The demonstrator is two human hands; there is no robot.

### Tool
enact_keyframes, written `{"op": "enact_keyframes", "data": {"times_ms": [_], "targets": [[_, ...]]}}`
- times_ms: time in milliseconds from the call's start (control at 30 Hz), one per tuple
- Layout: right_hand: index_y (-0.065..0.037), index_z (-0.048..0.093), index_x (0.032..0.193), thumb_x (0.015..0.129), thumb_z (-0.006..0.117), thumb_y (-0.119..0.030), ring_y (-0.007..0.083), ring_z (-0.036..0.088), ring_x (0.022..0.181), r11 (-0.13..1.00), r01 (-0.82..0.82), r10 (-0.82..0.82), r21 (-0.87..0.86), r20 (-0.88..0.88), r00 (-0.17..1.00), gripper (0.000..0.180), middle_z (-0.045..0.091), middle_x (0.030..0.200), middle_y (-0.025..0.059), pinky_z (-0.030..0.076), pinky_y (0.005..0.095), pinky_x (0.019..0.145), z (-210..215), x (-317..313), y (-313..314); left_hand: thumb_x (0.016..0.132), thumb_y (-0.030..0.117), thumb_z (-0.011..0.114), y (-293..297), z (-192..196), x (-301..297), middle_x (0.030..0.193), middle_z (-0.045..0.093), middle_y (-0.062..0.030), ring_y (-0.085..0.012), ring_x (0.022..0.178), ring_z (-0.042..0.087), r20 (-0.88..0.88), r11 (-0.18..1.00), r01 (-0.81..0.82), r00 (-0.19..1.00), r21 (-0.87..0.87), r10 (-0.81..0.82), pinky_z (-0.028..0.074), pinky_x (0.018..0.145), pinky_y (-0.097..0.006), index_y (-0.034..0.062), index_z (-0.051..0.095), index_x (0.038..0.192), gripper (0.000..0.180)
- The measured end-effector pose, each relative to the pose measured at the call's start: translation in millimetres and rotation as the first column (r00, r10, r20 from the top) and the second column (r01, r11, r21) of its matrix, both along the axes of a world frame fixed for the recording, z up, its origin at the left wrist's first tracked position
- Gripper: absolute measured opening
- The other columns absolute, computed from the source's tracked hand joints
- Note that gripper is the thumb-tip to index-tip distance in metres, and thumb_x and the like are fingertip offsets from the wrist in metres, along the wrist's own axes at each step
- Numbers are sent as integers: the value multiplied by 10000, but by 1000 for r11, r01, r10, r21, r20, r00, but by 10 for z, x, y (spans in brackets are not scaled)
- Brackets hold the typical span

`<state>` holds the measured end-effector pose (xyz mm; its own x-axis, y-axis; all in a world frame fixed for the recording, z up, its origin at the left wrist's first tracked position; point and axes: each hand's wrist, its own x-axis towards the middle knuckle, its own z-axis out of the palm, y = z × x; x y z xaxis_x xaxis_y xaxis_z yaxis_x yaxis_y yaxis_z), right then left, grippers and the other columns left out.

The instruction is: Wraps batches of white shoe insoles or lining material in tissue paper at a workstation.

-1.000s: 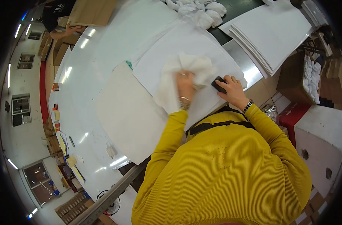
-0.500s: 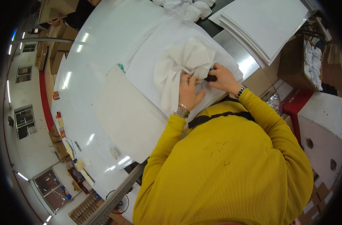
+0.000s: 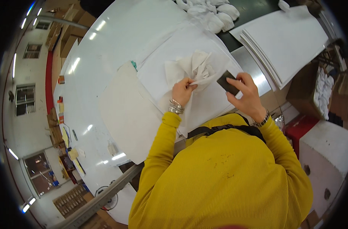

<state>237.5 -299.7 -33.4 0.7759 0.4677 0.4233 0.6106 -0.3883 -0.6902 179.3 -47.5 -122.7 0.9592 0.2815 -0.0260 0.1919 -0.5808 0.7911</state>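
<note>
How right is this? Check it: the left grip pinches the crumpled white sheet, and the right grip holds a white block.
The colour is wrong: in the head view, the right grip holds a dark block, not a white one. The left grip does pinch the crumpled white sheet.

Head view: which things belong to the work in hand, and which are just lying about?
In the work:
left hand, pinching the crumpled white sheet
right hand, holding the dark block
flat white sheets beneath the crumpled one

Apparently just lying about:
fan
cardboard box with white bundles in it
pen-like thing on the table
</note>
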Motion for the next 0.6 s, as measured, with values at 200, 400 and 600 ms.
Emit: {"op": "enact_keyframes", "data": {"times_ms": [200, 400, 600], "targets": [[-86, 668, 952, 660, 660, -164, 328, 441, 1153, 844, -280, 318, -458, 5, 948, 302, 521, 1141, 135, 350, 486, 965, -623, -91, 117, 760, 97, 721, 506, -188, 486, 711, 628, -4, -79, 627, 535, -177, 785, 67, 959, -616, -221, 427, 592, -240, -6, 633, 831, 153], [-106, 591, 1156, 769, 585, -128, 355, 374, 1247, 807, -85, 406, -584, 444, 799, 387, 450, 1303, 94, 123, 715, 1010, -564, 170, 895, 766, 119, 725, 778, -229, 595, 760, 656, -47, -116, 682, 593, -301, 859, 179, 886, -480, -353, 481, 654, -285, -5, 634, 830, 167], [-104, 560, 1179, 783, 579, -140, 357, 370, 1234, 800, -34, 362, -599, 437, 824, 398, 447, 1259, 103, 101, 772, 957, -761, 339, 959, 743, 106, 697, 226, 871, 205, 980, 638, -126, -264, 859, 624, 345, 917, -69, 935, 393, -77, 505, 721, -318, 22, 617, 955, 242]]}}
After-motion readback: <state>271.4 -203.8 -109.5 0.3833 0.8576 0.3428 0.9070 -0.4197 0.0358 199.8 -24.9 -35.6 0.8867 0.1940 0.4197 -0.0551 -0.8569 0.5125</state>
